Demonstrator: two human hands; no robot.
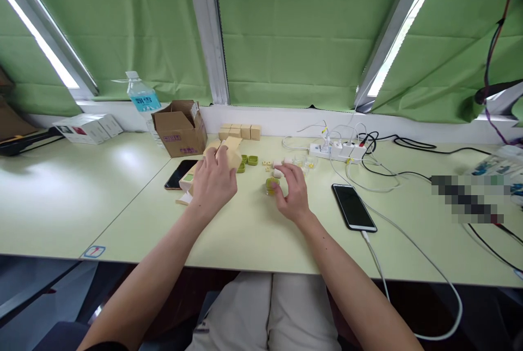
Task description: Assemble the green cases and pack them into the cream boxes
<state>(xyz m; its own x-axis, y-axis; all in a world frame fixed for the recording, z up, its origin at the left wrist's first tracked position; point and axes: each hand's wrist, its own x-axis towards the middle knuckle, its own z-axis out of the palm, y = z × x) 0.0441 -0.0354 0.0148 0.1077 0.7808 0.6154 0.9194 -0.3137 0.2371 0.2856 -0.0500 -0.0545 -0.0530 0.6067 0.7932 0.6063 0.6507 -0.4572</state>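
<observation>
In the head view, our left hand (pixel 214 179) holds an open-flapped cream carton (pixel 233 156), contents hidden. Our half-curled right hand (pixel 294 195) meets a green-topped jar (pixel 269 185); we cannot tell whether it grips. Below our wrists, tabletop (pixel 253 236) stretches to its near edge.

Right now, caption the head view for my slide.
Left hand over an open beige cardboard box, right hand at a small green and clear container on a pale table.
</observation>
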